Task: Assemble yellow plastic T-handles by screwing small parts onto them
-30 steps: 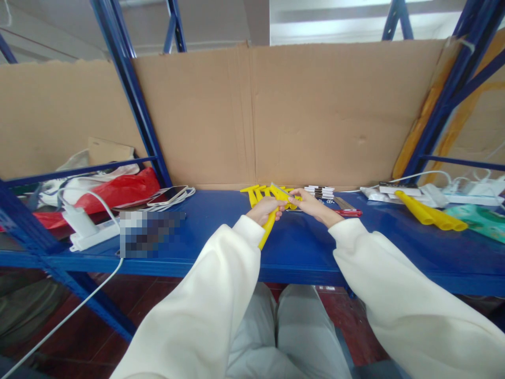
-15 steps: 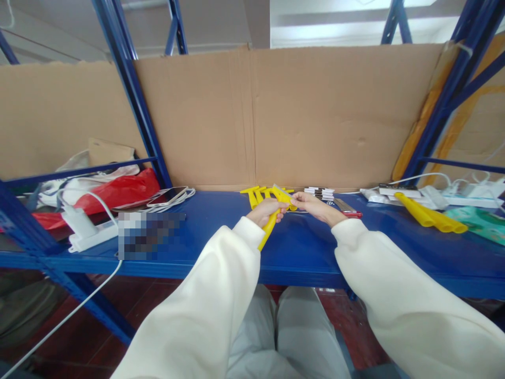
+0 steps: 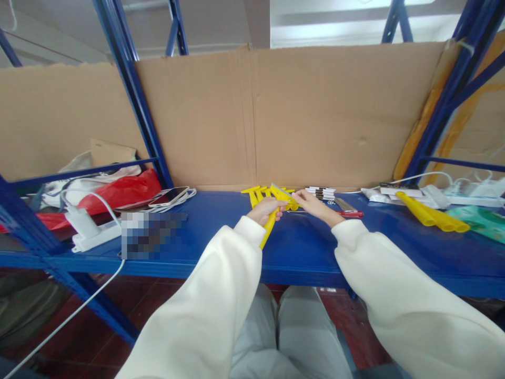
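Observation:
My left hand (image 3: pixel 265 211) is closed around the handle of a yellow scraper (image 3: pixel 269 230), whose wide head with a pale blade edge points up and away. At the right end of that head, my right hand (image 3: pixel 311 204) has its fingers pinched together. Whether they grip the scraper's edge or a small part is too small to tell. Behind the hands, several more yellow scrapers (image 3: pixel 250 190) lie side by side, partly hidden. A red-handled screwdriver (image 3: pixel 352 214) rests just beyond my right wrist, its shaft pointing left.
Black-and-white small packs (image 3: pixel 320 192) are stacked by the cardboard wall (image 3: pixel 315 116). Yellow tubes (image 3: pixel 430 215) and white power strips lie at right. On the left are a phone (image 3: pixel 169 196), a charger on a power strip (image 3: pixel 94 238) and a red bag (image 3: pixel 122 190).
My right fingers have drawn slightly away from the scraper head's edge. The left hand keeps its hold, with the scraper's head tilted a little differently. The view has shifted very slightly.

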`<action>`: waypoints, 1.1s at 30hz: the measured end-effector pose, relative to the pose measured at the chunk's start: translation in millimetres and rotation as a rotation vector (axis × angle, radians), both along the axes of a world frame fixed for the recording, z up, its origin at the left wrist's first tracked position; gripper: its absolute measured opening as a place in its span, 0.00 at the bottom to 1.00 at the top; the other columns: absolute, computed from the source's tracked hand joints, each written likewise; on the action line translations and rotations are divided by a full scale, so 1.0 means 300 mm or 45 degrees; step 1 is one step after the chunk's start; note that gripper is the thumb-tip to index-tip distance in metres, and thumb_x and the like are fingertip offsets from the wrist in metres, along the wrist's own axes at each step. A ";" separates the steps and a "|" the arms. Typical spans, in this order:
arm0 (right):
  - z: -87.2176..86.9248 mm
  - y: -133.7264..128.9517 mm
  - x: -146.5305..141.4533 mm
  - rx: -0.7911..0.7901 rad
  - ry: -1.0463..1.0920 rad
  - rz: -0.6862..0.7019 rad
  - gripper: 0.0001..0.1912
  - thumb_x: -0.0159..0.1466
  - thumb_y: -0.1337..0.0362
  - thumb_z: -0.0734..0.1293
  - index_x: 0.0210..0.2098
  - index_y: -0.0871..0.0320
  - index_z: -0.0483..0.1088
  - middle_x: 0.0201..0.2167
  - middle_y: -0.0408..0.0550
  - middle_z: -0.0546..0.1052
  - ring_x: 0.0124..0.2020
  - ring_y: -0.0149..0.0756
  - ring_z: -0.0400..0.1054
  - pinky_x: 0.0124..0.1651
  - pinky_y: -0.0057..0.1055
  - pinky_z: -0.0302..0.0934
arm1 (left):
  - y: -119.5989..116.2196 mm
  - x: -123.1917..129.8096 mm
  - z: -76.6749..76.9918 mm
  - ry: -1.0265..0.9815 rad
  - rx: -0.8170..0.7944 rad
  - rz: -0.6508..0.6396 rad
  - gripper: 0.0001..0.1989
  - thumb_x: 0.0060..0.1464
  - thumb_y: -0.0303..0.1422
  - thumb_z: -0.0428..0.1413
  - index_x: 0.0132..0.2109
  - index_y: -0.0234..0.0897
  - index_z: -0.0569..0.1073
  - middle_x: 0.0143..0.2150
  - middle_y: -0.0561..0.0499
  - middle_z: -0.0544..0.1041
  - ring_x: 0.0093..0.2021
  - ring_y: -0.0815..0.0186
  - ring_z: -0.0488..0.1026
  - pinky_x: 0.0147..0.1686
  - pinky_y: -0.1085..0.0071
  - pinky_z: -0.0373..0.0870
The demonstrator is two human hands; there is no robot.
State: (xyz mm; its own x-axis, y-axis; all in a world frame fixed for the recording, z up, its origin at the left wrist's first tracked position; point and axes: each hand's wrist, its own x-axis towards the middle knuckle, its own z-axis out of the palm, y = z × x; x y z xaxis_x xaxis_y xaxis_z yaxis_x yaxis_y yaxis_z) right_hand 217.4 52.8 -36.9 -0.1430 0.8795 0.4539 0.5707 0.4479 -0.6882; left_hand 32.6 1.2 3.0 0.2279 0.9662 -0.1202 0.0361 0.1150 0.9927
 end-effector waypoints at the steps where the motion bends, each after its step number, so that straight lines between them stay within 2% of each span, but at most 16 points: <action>1: 0.012 0.000 0.010 0.016 -0.001 -0.047 0.19 0.68 0.45 0.62 0.36 0.55 0.68 0.39 0.51 0.79 0.41 0.40 0.72 0.50 0.39 0.66 | 0.002 -0.001 -0.002 -0.007 -0.016 -0.008 0.10 0.59 0.21 0.59 0.32 0.37 0.68 0.20 0.59 0.62 0.15 0.76 0.56 0.16 0.79 0.52; 3: 0.040 0.001 0.053 0.060 -0.029 -0.155 0.18 0.68 0.47 0.62 0.36 0.55 0.69 0.39 0.52 0.80 0.41 0.41 0.72 0.50 0.39 0.66 | 0.005 -0.004 -0.003 -0.024 -0.030 -0.015 0.12 0.59 0.21 0.60 0.31 0.37 0.66 0.21 0.59 0.62 0.15 0.78 0.55 0.16 0.80 0.51; 6: 0.077 -0.004 0.176 0.116 -0.191 -0.312 0.15 0.63 0.49 0.68 0.33 0.55 0.72 0.36 0.53 0.80 0.40 0.43 0.73 0.48 0.38 0.67 | 0.009 -0.010 0.000 -0.011 -0.030 0.030 0.12 0.60 0.21 0.58 0.31 0.37 0.65 0.21 0.60 0.61 0.15 0.78 0.55 0.15 0.80 0.51; 8: 0.089 -0.016 0.277 0.023 -0.345 -0.402 0.14 0.59 0.50 0.71 0.27 0.54 0.73 0.30 0.52 0.80 0.37 0.45 0.74 0.45 0.39 0.67 | 0.012 -0.014 0.004 0.029 -0.030 0.073 0.12 0.62 0.21 0.56 0.31 0.37 0.65 0.20 0.60 0.61 0.15 0.77 0.55 0.16 0.79 0.51; 11: 0.084 -0.044 0.412 -0.218 -0.503 -0.315 0.16 0.55 0.50 0.74 0.21 0.54 0.73 0.26 0.52 0.79 0.33 0.46 0.74 0.42 0.39 0.67 | 0.018 -0.022 0.009 0.101 -0.017 0.134 0.12 0.64 0.20 0.53 0.31 0.37 0.65 0.19 0.60 0.61 0.15 0.76 0.56 0.16 0.78 0.51; 15: 0.056 -0.070 0.513 -0.341 -0.521 -0.167 0.19 0.48 0.44 0.76 0.22 0.52 0.77 0.27 0.51 0.81 0.31 0.46 0.74 0.38 0.39 0.68 | 0.033 -0.035 0.005 0.156 -0.009 0.180 0.12 0.64 0.20 0.52 0.32 0.35 0.66 0.18 0.60 0.61 0.15 0.75 0.56 0.17 0.77 0.52; 19: 0.029 -0.072 0.536 -0.305 -0.592 -0.037 0.23 0.42 0.38 0.77 0.22 0.51 0.79 0.24 0.49 0.80 0.27 0.45 0.72 0.35 0.40 0.68 | 0.053 -0.048 -0.006 0.170 -0.025 0.182 0.08 0.61 0.19 0.55 0.35 0.34 0.69 0.19 0.60 0.62 0.16 0.74 0.57 0.19 0.76 0.55; 27: 0.020 -0.086 0.461 -0.307 -0.518 -0.018 0.22 0.43 0.41 0.76 0.25 0.53 0.77 0.30 0.51 0.81 0.35 0.48 0.74 0.42 0.42 0.69 | 0.076 -0.058 -0.019 0.180 -0.078 0.226 0.03 0.61 0.21 0.58 0.40 0.32 0.73 0.18 0.60 0.63 0.16 0.74 0.58 0.19 0.78 0.55; 33: 0.031 -0.115 0.431 -0.293 -0.449 0.032 0.28 0.42 0.36 0.76 0.25 0.54 0.73 0.28 0.50 0.79 0.33 0.45 0.73 0.40 0.40 0.68 | 0.085 -0.059 -0.022 0.198 -0.084 0.223 0.04 0.63 0.21 0.55 0.42 0.29 0.75 0.17 0.59 0.63 0.16 0.73 0.58 0.19 0.77 0.56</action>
